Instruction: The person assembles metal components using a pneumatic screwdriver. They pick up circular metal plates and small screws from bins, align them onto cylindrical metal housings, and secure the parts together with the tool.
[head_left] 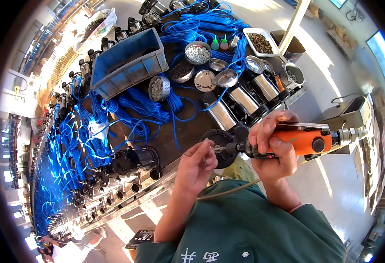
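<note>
My right hand (275,151) is wrapped round an orange and black power screwdriver (304,141), held sideways with its nose toward the left. My left hand (197,163) is closed in a pinch at the tip of the screwdriver's bit. Something small and shiny shows by those fingertips, too small to name. Just behind the bit, at the bench edge, is a round black plastic part (222,160), partly hidden by the tool and my fingers. Several shiny metal cylinders (245,100) with black ends lie beyond it.
A blue-grey plastic crate (129,65) stands on the bench among coils of blue cable (146,105). Bowls of small parts (197,53), metal discs (205,80) and a white tray (273,44) sit farther back. A black motor-like unit (133,161) is left of my hands.
</note>
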`<state>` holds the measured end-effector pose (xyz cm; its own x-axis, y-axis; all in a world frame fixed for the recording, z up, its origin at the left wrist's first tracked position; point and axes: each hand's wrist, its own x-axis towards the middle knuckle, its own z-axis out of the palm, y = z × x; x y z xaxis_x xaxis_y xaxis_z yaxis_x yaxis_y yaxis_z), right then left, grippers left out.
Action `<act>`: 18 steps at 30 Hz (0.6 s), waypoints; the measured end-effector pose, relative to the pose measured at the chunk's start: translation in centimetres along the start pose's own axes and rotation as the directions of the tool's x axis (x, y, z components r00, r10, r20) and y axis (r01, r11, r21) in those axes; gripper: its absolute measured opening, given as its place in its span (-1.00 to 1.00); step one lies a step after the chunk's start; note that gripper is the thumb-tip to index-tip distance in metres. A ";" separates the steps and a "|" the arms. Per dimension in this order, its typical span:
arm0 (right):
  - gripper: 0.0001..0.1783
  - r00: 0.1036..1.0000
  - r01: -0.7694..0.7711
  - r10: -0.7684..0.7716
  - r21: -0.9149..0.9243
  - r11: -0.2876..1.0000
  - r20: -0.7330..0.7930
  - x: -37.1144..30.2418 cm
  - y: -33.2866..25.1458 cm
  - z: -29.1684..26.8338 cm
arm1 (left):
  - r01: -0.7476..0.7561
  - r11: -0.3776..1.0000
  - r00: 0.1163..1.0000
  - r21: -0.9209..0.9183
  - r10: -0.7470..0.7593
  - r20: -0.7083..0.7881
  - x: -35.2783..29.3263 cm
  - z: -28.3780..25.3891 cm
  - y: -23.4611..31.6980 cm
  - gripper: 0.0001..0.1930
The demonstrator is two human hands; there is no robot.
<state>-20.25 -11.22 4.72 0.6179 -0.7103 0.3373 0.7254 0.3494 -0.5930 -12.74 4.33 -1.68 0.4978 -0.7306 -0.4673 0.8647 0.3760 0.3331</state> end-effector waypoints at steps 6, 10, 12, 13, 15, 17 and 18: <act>-0.57 1.000 0.015 -0.015 -0.018 1.000 0.006 0.1 0.2 0.3 | 0.007 0.996 1.000 0.085 -0.006 -0.007 -0.4 0.6 0.4 -0.81; -0.57 0.999 0.027 -0.027 -0.014 1.000 0.027 0.1 0.3 0.0 | 0.004 0.996 1.000 0.089 -0.005 0.016 0.0 0.5 0.2 -0.81; -0.58 0.998 0.048 -0.047 -0.025 0.999 0.036 0.1 0.4 -0.1 | 0.007 0.996 1.000 0.092 -0.007 0.003 0.3 0.7 0.1 -0.81; -0.58 0.998 0.054 -0.053 -0.034 0.998 0.039 0.0 0.5 -0.2 | 0.009 0.996 1.000 0.091 -0.008 -0.005 0.3 0.9 0.0 -0.81; -0.60 0.990 0.125 -0.119 -0.085 0.988 0.080 -0.1 1.0 -0.1 | 0.019 0.996 1.000 0.089 -0.018 -0.019 0.5 1.3 0.0 -0.80; -0.60 0.980 0.172 -0.157 -0.118 0.978 0.125 -0.1 1.2 -0.1 | 0.032 0.996 0.999 0.078 -0.029 -0.033 0.8 1.6 0.1 -0.80; -0.60 0.975 0.187 -0.168 -0.127 0.974 0.146 0.0 1.3 -0.1 | 0.033 0.998 0.999 0.055 -0.032 -0.013 1.3 1.7 0.2 -0.80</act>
<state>-19.39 -10.82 3.85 0.5248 -0.6622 0.5348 0.7834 0.1302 -0.6077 -12.00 2.51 -0.82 0.4706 -0.7348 -0.4884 0.8755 0.3199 0.3622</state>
